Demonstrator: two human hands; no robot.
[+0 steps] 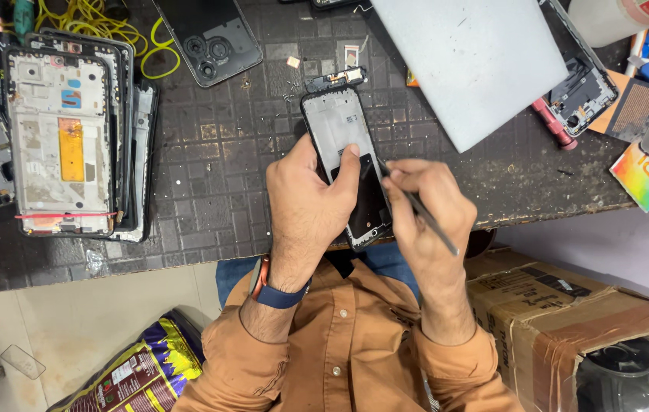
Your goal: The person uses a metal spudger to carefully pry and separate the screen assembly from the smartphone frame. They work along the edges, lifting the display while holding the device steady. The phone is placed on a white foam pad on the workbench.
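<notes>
Bright, even light; edges perhaps warped.

The surface is dark, embossed in small squares and scuffed dull. The phone frame at twelve o'clock shows matt pale metal inside a glossy black plastic rim. At one o'clock the grey board looks smooth and matt. The cardboard box carries shiny brown tape.

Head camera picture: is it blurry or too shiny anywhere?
Head view: mostly sharp and evenly lit; the left hand and right hand on the phone frame are crisp, with soft shadows; the grey sheet looks bright and washed out; the table edge bends from lens distortion.
</notes>
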